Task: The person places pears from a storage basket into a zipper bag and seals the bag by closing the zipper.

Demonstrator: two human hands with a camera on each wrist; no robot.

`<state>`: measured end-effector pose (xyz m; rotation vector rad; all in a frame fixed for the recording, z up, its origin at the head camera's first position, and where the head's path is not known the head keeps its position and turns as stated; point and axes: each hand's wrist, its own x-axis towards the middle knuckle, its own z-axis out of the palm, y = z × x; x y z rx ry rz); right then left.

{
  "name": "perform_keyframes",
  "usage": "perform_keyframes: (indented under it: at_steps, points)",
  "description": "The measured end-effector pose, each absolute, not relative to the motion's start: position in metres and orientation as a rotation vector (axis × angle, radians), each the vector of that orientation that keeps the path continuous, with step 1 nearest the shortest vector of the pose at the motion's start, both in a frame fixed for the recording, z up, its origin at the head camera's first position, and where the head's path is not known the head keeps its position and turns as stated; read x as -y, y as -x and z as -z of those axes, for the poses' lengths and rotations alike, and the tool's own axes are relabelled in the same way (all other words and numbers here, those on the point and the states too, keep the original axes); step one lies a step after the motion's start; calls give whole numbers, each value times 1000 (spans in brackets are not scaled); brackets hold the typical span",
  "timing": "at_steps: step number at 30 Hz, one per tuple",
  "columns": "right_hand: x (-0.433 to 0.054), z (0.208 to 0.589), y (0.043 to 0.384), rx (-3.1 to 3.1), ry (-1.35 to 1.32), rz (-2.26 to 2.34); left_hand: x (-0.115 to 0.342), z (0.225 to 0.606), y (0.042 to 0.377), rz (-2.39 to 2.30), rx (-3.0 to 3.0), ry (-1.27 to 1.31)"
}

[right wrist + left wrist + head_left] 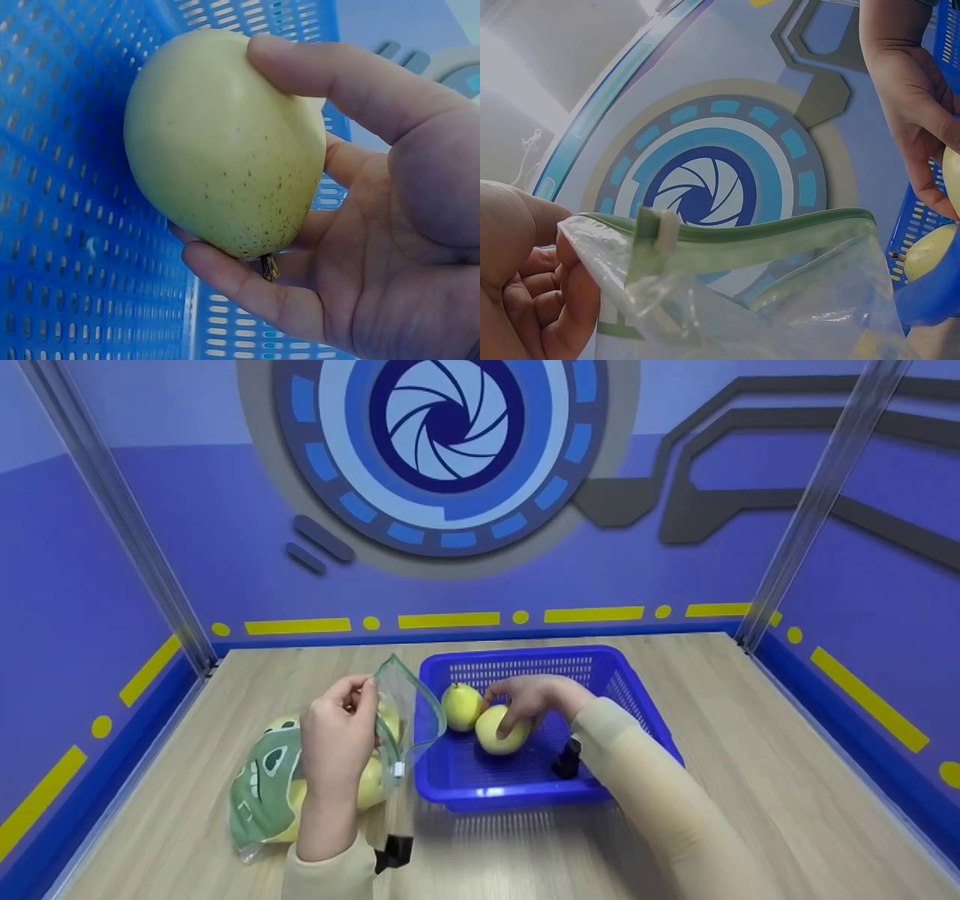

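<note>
My right hand [538, 697] grips a yellow-green pear [496, 733] inside the blue plastic basket [517, 793]. In the right wrist view, thumb and fingers curve round this pear [217, 142], whose short dark stem points down toward the palm. A second pear [460, 707] sits beside it at the basket's left side. With thumb and fingers, my left hand [336, 739] pinches the top edge of a clear zip bag [259, 795] printed with a green cartoon face. The bag's green-edged mouth [757, 231] gapes toward the basket, and several pears show inside the bag.
A wooden tabletop [757, 780] lies under the bag and basket. Blue panels with yellow dashes stand at the back [187, 532] and both sides, joined by metal posts [817, 502]. The basket's perforated walls rise round the right hand.
</note>
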<state>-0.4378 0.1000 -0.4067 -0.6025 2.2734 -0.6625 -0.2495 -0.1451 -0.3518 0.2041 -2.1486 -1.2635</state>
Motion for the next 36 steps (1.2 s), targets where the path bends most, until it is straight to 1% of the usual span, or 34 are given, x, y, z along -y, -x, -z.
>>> perform_keyframes:
  at_steps: [19,36]
  points:
    - [-110,388,440,-2163,627,869,144,352,251,1250,2147,-200]
    - [-110,383,437,-2158,650,1094,143,353,250,1265,2141,-191]
